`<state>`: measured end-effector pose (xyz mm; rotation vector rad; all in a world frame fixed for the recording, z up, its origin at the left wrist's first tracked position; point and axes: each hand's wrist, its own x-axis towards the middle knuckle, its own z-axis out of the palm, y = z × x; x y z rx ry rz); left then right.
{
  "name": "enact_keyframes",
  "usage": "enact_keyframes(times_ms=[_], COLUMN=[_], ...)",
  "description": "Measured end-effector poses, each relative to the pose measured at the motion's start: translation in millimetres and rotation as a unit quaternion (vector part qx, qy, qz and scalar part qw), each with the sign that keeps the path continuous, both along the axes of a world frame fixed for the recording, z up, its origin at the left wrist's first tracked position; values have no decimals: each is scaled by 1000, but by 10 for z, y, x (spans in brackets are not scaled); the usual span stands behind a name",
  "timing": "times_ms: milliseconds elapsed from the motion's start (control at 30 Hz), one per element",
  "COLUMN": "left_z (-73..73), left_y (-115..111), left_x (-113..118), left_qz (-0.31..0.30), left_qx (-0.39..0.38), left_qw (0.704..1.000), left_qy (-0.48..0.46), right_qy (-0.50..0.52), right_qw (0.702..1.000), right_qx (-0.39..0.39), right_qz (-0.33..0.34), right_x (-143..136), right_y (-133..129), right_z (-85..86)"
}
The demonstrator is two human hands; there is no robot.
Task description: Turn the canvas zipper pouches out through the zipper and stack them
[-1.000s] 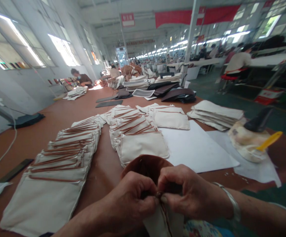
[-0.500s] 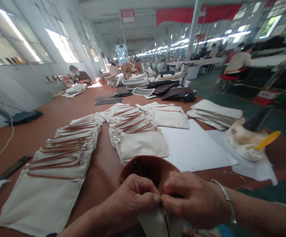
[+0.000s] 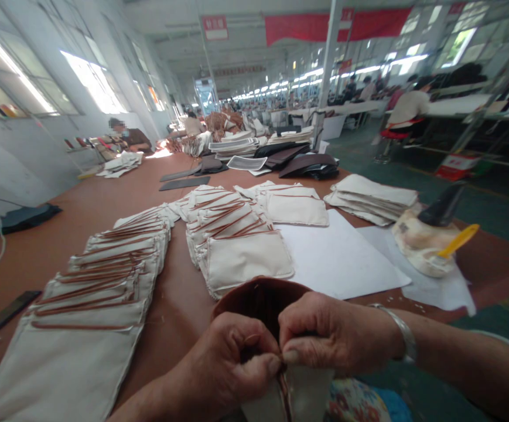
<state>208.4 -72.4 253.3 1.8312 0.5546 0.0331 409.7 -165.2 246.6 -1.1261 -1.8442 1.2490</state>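
At the bottom centre is a bag piece [image 3: 258, 293], brown inside and cream outside, with a brown-edged seam or opening running down its front. My left hand [image 3: 232, 363] pinches the top of that edge between thumb and bent fingers. Close beside it, my right hand [image 3: 328, 334] grips the same edge, its thumb tip almost touching the left one. A thin thread loop shows above the left fingers. What lies right under the fingertips is hidden. Just beyond the bag piece lies a fanned pile of cream panels [image 3: 248, 258] with brown strips.
A longer row of cream panels [image 3: 65, 357] runs along the left. White paper [image 3: 342, 258] lies to the right, near a tub [image 3: 425, 240] with a yellow handle [image 3: 458, 240] and a stack of cream pieces [image 3: 372, 196]. A person [image 3: 131, 138] sits at the far left.
The view has shifted slightly to the right. Both hands keep their pinch on the bag piece; my right hand has risen a little and its fingers have turned.
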Motion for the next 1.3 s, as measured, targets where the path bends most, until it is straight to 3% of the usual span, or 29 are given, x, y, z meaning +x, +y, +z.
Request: enact_keyframes(times_ms=[133, 300, 533, 733, 833, 900, 967, 1067, 1133, 1200, 1300], left_z=[31, 35, 150, 133, 84, 50, 16, -17, -23, -31, -74], left_y=[-5, -14, 23, 195, 174, 125, 75, 27, 7, -12, -42], left_x=[7, 5, -71, -141, -113, -94, -93, -123, -149, -166, -164], left_qz=[2, -21, -35, -34, -13, 12, 19, -28, -66, -89, -87], left_qx=[-9, -34, 28, -97, -100, -25, 124, 373, 492, 568, 611], left_qw=[1000, 999, 999, 994, 995, 999, 983, 895, 830, 785, 759], left_qy=[-4, -11, 28, 24, 3, -45, -132, -245, -253, -230, -208], right_qy=[36, 171, 78, 87, 108, 122, 130, 125, 119, 116, 113], right_qw=[998, 974, 988, 985, 980, 977, 975, 979, 982, 981, 978], right_qx=[46, -150, -133, -149, -164, -171, -174, -153, -141, -147, -165], right_qz=[-15, -22, -1, -14, -18, -26, -37, -44, -44, -52, -63], right_x=[-14, 49, 31, 31, 32, 29, 23, 10, 0, -10, -25], right_y=[-20, 9, 47, 14, 13, 15, 16, 20, 24, 24, 18], right_z=[-21, 19, 8, -86, -105, -112, -117, -127, -138, -151, -154])
